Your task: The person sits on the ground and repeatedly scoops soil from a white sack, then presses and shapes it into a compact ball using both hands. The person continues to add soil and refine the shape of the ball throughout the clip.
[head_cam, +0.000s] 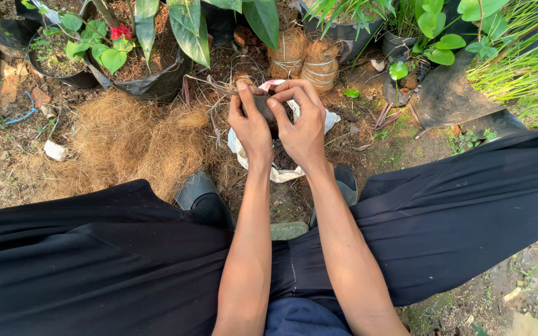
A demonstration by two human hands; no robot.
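Both hands, the left hand (250, 127) and the right hand (303, 127), are cupped tightly around a dark ball of soil (268, 112) held over the white bag (281, 171) (coconut fibre (129, 143) lies just beside), so even pressing should keep it from crumbling.

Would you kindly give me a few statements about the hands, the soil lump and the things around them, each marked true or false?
1. Both hands, left hand and right hand, grip a dark soil lump. True.
2. The lump is held above a white bag with soil in it. True.
3. The pile of brown coconut fibre lies on the person's right. False: it lies on the left.
4. The red flower lies in the white bag. False: it grows in a black pot at upper left.
5. Two fibre-wrapped bundles stand beyond the hands. True.
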